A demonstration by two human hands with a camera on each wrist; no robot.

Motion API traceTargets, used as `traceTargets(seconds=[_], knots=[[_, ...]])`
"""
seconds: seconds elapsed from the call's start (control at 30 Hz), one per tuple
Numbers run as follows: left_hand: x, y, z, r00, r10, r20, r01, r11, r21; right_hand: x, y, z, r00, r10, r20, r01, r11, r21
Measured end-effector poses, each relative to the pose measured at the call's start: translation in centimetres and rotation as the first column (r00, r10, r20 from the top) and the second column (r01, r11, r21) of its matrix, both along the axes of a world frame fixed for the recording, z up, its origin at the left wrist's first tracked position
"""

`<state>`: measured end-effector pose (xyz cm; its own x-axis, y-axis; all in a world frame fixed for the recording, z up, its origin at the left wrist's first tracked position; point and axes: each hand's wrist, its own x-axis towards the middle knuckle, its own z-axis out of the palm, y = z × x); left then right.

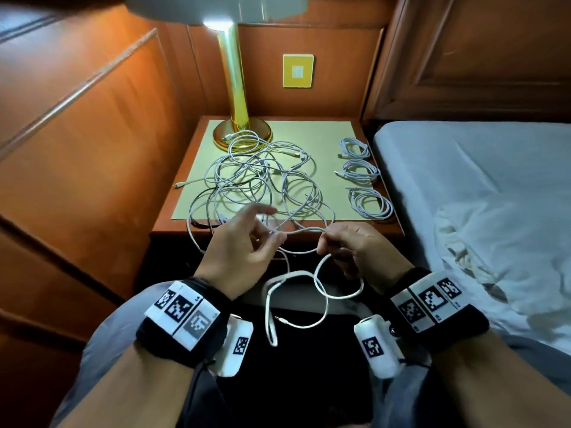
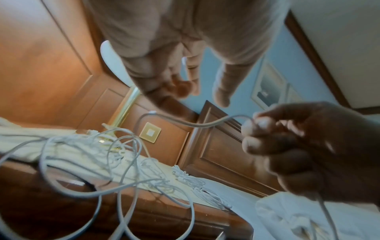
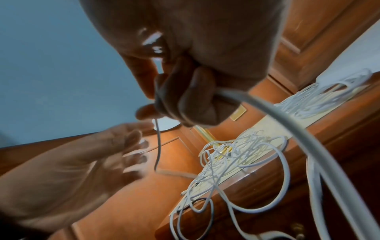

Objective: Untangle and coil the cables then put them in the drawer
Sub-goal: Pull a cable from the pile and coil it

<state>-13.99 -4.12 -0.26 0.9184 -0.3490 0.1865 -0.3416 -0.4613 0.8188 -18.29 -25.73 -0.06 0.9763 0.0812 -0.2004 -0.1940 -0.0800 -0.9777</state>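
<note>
1. Right hand [image 1: 352, 245]: fingers curled, pinching a white cable [image 1: 304, 232] in front of the tabletop [image 1: 309, 131].
2. Left hand [image 1: 244, 242]: fingers spread and relaxed at the same cable; the wrist views show no firm grip.
3. The held cable hangs in loose loops between the wrists.
4. A tangle of cables [image 1: 262, 177] lies mid-tabletop, touching the lamp base [image 1: 242, 132].
5. Three coiled cables [image 1: 360, 173] sit along the right edge, beside the bed [image 1: 479, 180].

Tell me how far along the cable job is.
Done: three coiled cables lie along the nightstand's right edge. In hand: the right hand grips a white cable loop; the left hand is open beside it. Left: the tangled pile, then everything into the drawer, not visible here.
</note>
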Motion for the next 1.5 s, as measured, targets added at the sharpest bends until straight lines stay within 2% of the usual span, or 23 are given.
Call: traceTargets(seconds=[0.07, 0.1, 0.13, 0.17, 0.23, 0.3, 0.37, 0.43, 0.47, 0.53, 0.6, 0.7, 0.77, 0.83, 0.9, 0.93, 0.97, 1.0, 1.03, 1.1, 1.23, 1.37, 1.5], knots=[[0.6, -0.2, -0.3, 0.967, -0.042, 0.252, 0.023, 0.997, 0.078, -0.2, 0.3, 0.4, 0.998, 0.067, 0.023, -0.068, 0.995, 0.070], [0.6, -0.4, -0.5, 0.946, -0.115, 0.303, 0.085, 0.990, 0.109, -0.3, 0.3, 0.5, 0.996, 0.086, 0.026, -0.088, 0.989, 0.120], [0.5, -0.8, -0.6, 0.939, -0.188, 0.288, 0.161, 0.980, 0.115, -0.3, 0.3, 0.5, 0.995, 0.100, 0.027, -0.103, 0.981, 0.165], [0.4, -1.0, -0.6, 0.946, -0.248, 0.208, 0.236, 0.968, 0.081, -0.3, 0.2, 0.6, 0.994, 0.109, 0.025, -0.112, 0.974, 0.197], [0.5, -1.3, -0.6, 0.955, -0.297, -0.020, 0.295, 0.953, -0.065, -0.3, -0.4, 0.7, 0.994, 0.109, 0.011, -0.109, 0.970, 0.217], [1.1, -1.0, -0.5, 0.976, -0.199, -0.089, 0.182, 0.969, -0.164, -0.2, -1.7, 1.0, 0.998, 0.061, -0.014, -0.057, 0.977, 0.207], [2.0, -0.3, 0.2, 0.994, 0.053, -0.094, -0.078, 0.957, -0.278, 0.0, -3.5, 1.7, 0.997, -0.057, -0.046, 0.066, 0.976, 0.210], [3.3, 0.7, 0.5, 0.939, 0.326, -0.114, -0.344, 0.862, -0.372, 0.0, -5.3, 2.4, 0.978, -0.193, -0.074, 0.205, 0.953, 0.223], [3.8, 1.3, 0.7, 0.906, 0.406, -0.120, -0.420, 0.824, -0.381, 0.0, -6.1, 2.6, 0.968, -0.239, -0.078, 0.250, 0.943, 0.218], [4.4, 2.3, 0.3, 0.895, 0.431, -0.116, -0.441, 0.812, -0.383, -0.2, -6.9, 2.6, 0.959, -0.271, -0.083, 0.283, 0.932, 0.226], [4.4, 2.3, -0.5, 0.929, 0.354, -0.111, -0.370, 0.857, -0.358, -0.2, -6.7, 2.5, 0.968, -0.228, -0.101, 0.249, 0.914, 0.322], [3.7, 1.2, -1.0, 0.952, 0.300, 0.052, -0.292, 0.948, -0.122, -0.2, -5.5, 2.6, 0.987, -0.141, -0.076, 0.160, 0.857, 0.490], [3.2, 0.6, -0.9, 0.938, 0.297, 0.177, -0.303, 0.953, 0.008, -0.1, -4.8, 2.5, 0.986, -0.163, -0.041, 0.160, 0.833, 0.530], [3.0, 0.1, -1.2, 0.944, 0.214, 0.250, -0.250, 0.961, 0.122, 0.0, -4.2, 2.4, 0.974, -0.224, -0.018, 0.203, 0.842, 0.500], [2.7, -0.7, -1.8, 0.953, 0.033, 0.301, -0.110, 0.964, 0.243, 0.1, -3.9, 1.8, 0.960, -0.277, 0.031, 0.242, 0.884, 0.399], [2.4, -1.2, -2.1, 0.953, -0.068, 0.295, -0.017, 0.961, 0.277, 0.1, -3.8, 1.5, 0.952, -0.288, 0.103, 0.249, 0.926, 0.283], [1.9, -1.7, -2.1, 0.947, -0.163, 0.278, 0.078, 0.953, 0.293, 0.1, -3.9, 1.1, 0.939, -0.267, 0.216, 0.254, 0.963, 0.089], [1.5, -2.1, -2.1, 0.931, -0.252, 0.263, 0.173, 0.941, 0.290, 0.1, -3.9, 0.6, 0.920, -0.209, 0.333, 0.271, 0.950, -0.153], [1.3, -2.5, -2.0, 0.908, -0.330, 0.259, 0.259, 0.927, 0.273, 0.1, -3.9, 0.2, 0.902, -0.125, 0.414, 0.287, 0.889, -0.356], [0.8, -3.1, -1.6, 0.873, -0.412, 0.262, 0.367, 0.907, 0.205, 0.1, -3.7, -0.7, 0.884, 0.008, 0.468, 0.278, 0.795, -0.539], [0.5, -3.5, -1.3, 0.903, -0.330, 0.273, 0.341, 0.940, 0.009, 0.1, -2.5, -1.0, 0.917, 0.080, 0.391, 0.124, 0.874, -0.469], [0.8, -3.7, -1.5, 0.968, -0.203, 0.147, 0.227, 0.959, -0.172, -0.1, -1.9, -0.1, 0.944, 0.097, 0.316, 0.026, 0.931, -0.364], [1.1, -3.1, -1.7, 0.922, -0.236, 0.307, 0.251, 0.968, -0.012, -0.4, -1.9, 0.6, 0.976, 0.099, 0.193, -0.068, 0.985, -0.162]])
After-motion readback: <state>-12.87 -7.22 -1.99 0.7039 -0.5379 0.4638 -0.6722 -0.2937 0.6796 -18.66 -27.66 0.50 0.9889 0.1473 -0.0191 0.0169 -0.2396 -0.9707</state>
